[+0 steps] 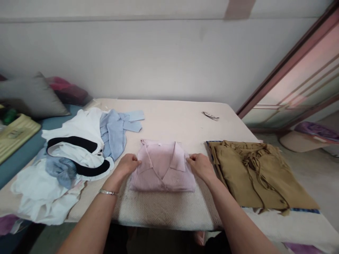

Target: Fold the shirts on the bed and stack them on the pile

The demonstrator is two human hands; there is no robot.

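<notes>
**Q:** What are your hands doing right now?

**A:** I am holding the folded pink collared shirt (162, 166) from both sides. My left hand (128, 165) is curling its fingers (135, 163) over the shirt's left edge, and my right hand (201, 165) is closing its fingers (191, 159) on the right edge. Both grips are pinching fabric, not lying flat. The shirt is lying between my two sets of fingertips, collar on the far side of them, on the cream padded table (169, 208).

**Q:** Which step are you judging this to be?

**A:** I am judging the fold to be finished and the bundle to be in its squaring-up stage. The next move is calling for even pressure from both hands, so that the layers do not slide apart.

**Q:** What is lying around your fingers?

**A:** Just outside my right fingers, an olive-brown garment (261, 176) is lying flat. Just outside my left fingers, a heap of unfolded clothes is sitting: a white top with black trim (79, 148) and a light blue shirt (116, 130). Well beyond my fingertips, a pair of glasses (210, 115) is resting.
</notes>
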